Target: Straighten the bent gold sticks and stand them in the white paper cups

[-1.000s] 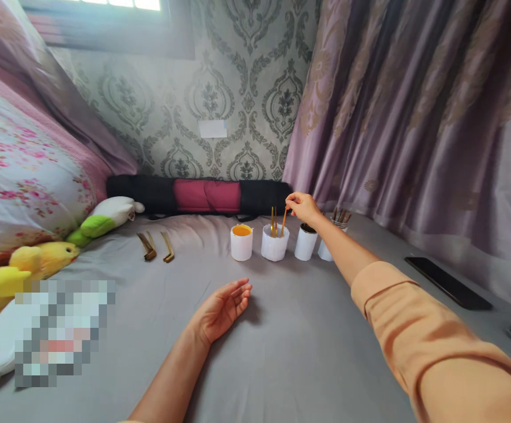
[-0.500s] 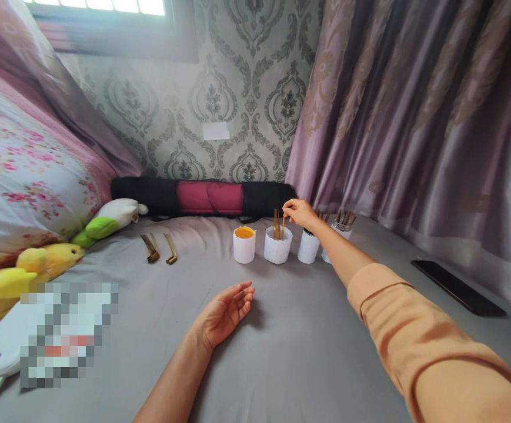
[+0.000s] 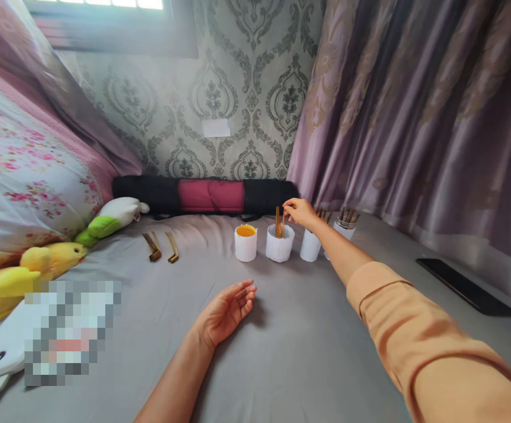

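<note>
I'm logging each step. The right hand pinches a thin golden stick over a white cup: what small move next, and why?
Probably release it: the right hand pinches the top of the thin golden stick, whose lower end already seems inside the white cup beside other sticks.

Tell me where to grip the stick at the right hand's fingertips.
Pinch its top end, coming down from above: the stick stands nearly upright in the cup, whose wall hides its lower part. The right hand pinches it there.
</note>
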A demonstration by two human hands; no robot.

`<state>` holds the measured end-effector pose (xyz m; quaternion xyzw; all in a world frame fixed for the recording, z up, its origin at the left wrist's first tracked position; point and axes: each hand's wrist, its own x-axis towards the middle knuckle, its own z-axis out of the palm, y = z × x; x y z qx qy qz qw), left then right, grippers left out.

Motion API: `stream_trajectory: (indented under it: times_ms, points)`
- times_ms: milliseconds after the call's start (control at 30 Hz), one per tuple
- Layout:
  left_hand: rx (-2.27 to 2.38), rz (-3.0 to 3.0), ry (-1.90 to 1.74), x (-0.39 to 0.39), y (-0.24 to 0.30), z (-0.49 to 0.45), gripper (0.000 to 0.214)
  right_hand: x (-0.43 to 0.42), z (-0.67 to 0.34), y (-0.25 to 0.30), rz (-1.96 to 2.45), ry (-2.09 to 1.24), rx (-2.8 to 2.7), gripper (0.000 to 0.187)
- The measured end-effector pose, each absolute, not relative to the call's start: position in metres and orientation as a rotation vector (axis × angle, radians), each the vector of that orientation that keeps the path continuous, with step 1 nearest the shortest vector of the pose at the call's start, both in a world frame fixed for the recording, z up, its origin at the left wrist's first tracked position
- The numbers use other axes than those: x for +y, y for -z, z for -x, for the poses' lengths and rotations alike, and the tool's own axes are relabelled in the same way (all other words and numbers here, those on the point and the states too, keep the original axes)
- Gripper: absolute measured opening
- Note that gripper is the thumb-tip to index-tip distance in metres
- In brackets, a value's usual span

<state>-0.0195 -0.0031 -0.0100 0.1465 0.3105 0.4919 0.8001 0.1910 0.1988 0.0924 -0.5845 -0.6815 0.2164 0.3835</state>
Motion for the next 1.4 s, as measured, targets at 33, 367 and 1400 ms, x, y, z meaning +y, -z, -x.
stream_trajectory:
  times_ms: [33, 367, 1400]
  points:
    - [0.669, -0.314, -1.057, -0.003, 0.01, 0.02, 0.018, 0.199, -0.19, -0.092, 1.492, -0.567, -1.738, 0.016]
    - [0.677, -0.315, -1.055, -0.004, 0.009, 0.019, 0.018, 0.202, -0.19, -0.088, 1.491, -0.638, -1.736, 0.023]
    - [0.685, -0.3, -1.058, -0.004, 0.007, 0.019, 0.016, 0.213, -0.187, -0.075, 1.544, -0.444, -1.841, 0.015]
